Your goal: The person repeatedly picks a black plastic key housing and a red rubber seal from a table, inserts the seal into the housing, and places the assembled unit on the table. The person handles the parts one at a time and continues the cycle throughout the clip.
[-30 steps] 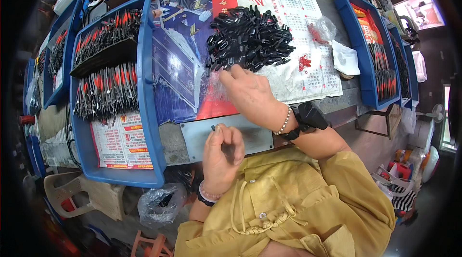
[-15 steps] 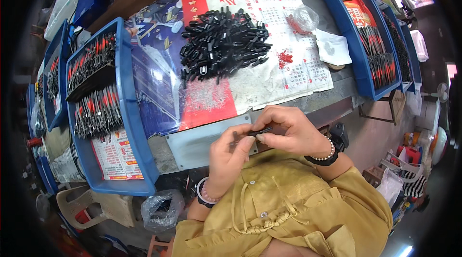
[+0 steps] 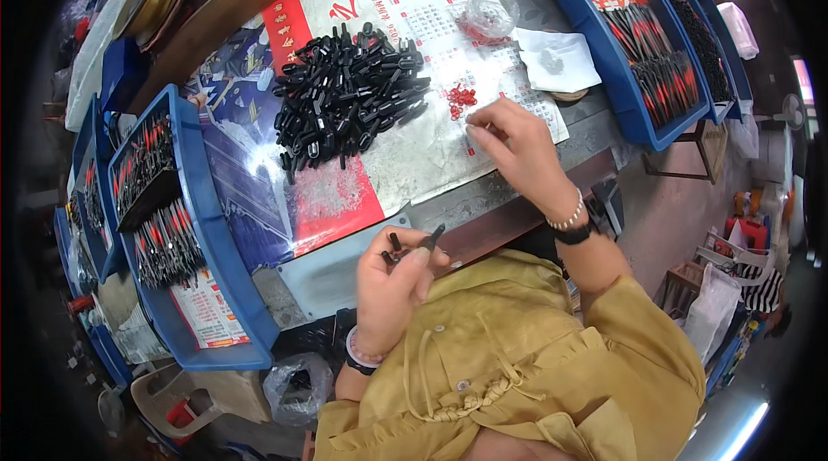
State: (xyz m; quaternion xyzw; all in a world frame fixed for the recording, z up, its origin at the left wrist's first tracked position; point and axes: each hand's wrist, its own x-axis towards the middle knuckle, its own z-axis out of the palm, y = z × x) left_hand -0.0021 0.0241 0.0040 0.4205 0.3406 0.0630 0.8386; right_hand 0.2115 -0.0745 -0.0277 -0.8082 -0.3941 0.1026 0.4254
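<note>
My left hand [image 3: 392,278] is closed near the bench's front edge, around a black pronged plastic part [image 3: 429,241] whose dark ends stick out past the thumb and fingers. Further forward and to the right, my right hand [image 3: 520,152] hovers over the printed sheet [image 3: 410,181], its thumb and forefinger tips brought close together. Whatever lies between them is too small to make out. Just beyond those fingertips is a little heap of small red pieces [image 3: 461,100]. A large pile of black U-shaped plastic parts [image 3: 345,94] covers the sheet's middle.
Blue trays [image 3: 211,263] at left hold rows of black and red tools; another blue tray [image 3: 595,47] stands at right. A clear plastic bag [image 3: 492,14] and white paper [image 3: 556,60] lie beyond the red pieces. A metal plate [image 3: 323,275] sits at the bench edge.
My hands have parted. The right one has moved forward and right toward the red pieces; the left stays low with the black part. The whole view has shifted and turned somewhat.
</note>
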